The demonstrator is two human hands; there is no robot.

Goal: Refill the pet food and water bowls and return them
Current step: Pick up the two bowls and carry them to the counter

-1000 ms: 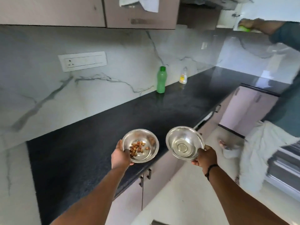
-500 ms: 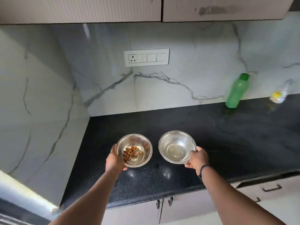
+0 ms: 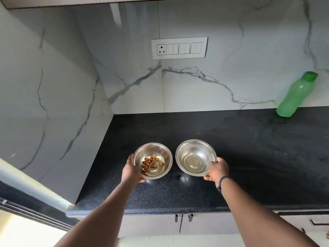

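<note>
A: Which step is this, would you say?

B: I judge it the setting-down before the refill. The left hand (image 3: pixel 132 169) grips the near-left rim of the food bowl (image 3: pixel 153 160), thumb over the edge, and the right hand (image 3: pixel 218 169) grips the near-right rim of the water bowl (image 3: pixel 195 157). Both are closed on their bowls, which sit side by side over the black surface (image 3: pixel 249 148), just apart from each other.

A: Resting on it, or held above?

B: Hard to say. Bright glints lie on the stone under the near rims, so they look slightly raised, but I would not swear to it.

A: What is in them?

B: A small cluster of brown kibble (image 3: pixel 151 162) in the food bowl, gathered toward the hand side. The water bowl seems to hold a little clear water, or is only shining; the glare hides which.

A: How do they face?

B: Mouths up, both tipped a little toward the person. Being round, neither has a long axis across the surface; the only axis is the upright one through each bottom.

A: And next?

B: Lower them flat, release, then reach for the green bottle (image 3: pixel 296 95), well to the right of the water bowl against the wall, standing upright. No food container is in view.
</note>
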